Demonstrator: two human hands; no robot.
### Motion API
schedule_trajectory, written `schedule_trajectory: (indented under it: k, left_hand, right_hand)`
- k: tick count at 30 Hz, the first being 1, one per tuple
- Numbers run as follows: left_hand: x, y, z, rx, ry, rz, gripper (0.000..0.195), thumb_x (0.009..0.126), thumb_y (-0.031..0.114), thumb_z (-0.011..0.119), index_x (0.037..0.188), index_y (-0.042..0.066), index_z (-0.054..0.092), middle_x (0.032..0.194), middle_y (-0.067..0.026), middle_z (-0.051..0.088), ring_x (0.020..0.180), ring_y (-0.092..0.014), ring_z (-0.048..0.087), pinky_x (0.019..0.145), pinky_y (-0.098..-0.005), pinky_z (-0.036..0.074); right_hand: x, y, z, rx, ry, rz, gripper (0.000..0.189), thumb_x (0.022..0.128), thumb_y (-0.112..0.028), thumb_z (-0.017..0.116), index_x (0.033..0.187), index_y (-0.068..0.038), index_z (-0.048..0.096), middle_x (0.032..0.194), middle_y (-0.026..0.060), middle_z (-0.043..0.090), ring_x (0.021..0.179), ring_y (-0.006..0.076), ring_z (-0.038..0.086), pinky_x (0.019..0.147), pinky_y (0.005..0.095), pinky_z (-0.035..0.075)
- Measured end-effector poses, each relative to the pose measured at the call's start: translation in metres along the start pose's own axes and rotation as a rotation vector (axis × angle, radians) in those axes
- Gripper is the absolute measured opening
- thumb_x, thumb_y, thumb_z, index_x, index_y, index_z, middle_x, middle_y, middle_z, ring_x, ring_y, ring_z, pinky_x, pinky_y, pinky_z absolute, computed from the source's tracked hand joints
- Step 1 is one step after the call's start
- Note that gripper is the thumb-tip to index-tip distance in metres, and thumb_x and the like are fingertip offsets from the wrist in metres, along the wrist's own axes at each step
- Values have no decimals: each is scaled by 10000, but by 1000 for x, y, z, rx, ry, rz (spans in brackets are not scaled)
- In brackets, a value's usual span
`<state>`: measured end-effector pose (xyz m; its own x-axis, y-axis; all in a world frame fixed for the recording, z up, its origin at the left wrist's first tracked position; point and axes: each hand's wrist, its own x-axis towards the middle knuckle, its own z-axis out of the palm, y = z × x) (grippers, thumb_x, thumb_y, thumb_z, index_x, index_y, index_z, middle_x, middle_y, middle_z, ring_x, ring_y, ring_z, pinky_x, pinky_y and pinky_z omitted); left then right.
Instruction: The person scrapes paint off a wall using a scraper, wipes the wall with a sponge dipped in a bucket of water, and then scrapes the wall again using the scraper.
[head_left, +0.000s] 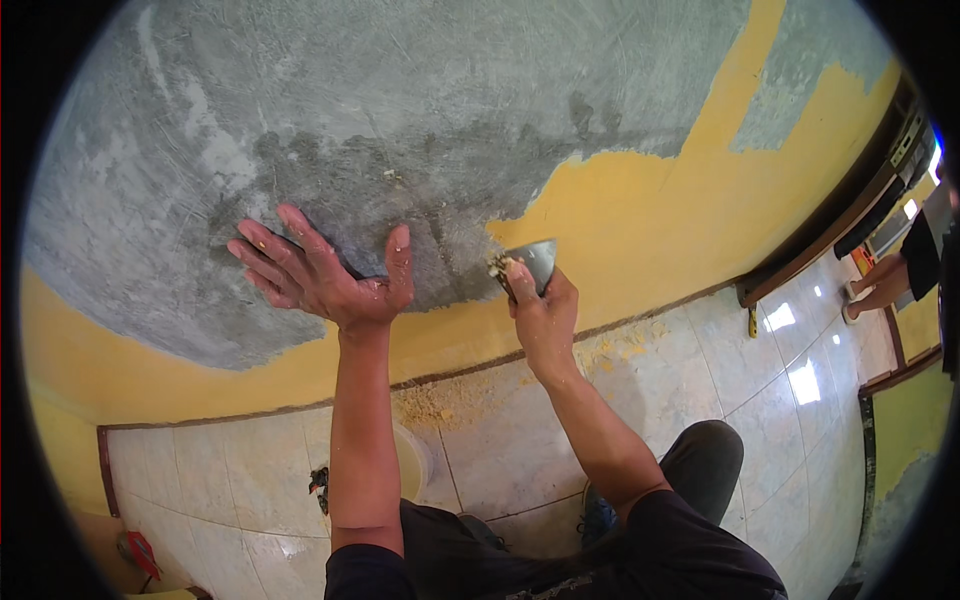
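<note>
My left hand (326, 270) lies with spread fingers against the bare grey part of the wall (465, 82), holding nothing; bits of debris cling to its skin. In my right hand (544, 307) is a metal scraper (538, 262), its blade near the ragged edge between the grey surface and the yellow paint (622, 202). Yellowish scrapings are heaped on the scraper beside my thumb. Its handle is mostly hidden by my fingers. Paint flakes (450, 401) lie on the floor along the foot of the wall.
A pale bucket (411, 461) stands on the tiled floor (525, 450), partly behind my left forearm. Near the door frame (817, 262) lies a yellow-handled tool (752, 322). Another person (892, 277) stands at the far right. A red object (141, 553) is at lower left.
</note>
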<state>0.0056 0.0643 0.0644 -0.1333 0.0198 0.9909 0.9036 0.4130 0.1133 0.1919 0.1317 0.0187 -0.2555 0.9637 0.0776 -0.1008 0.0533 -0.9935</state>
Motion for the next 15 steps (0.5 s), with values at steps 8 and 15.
schedule_trajectory:
  k: [8, 15]
  left_hand:
    - [4, -1, 4, -20, 11, 19, 1003, 825, 707, 546, 1551, 74, 265, 1605, -264, 132, 1479, -484, 65, 1133, -612, -22]
    - [3, -3, 3, -27, 22, 31, 995, 831, 698, 542, 1550, 69, 264, 1605, -266, 133, 1480, -483, 59, 1133, -613, -37]
  right_hand:
    - [4, -7, 12, 19, 6, -51, 239, 927, -193, 673, 1012, 30, 659, 845, 75, 688, 783, 116, 607, 736, 285, 490]
    - [-1, 19, -1, -32, 64, -103, 203, 936, -173, 665, 995, 22, 662, 810, 62, 679, 760, 102, 587, 714, 274, 477]
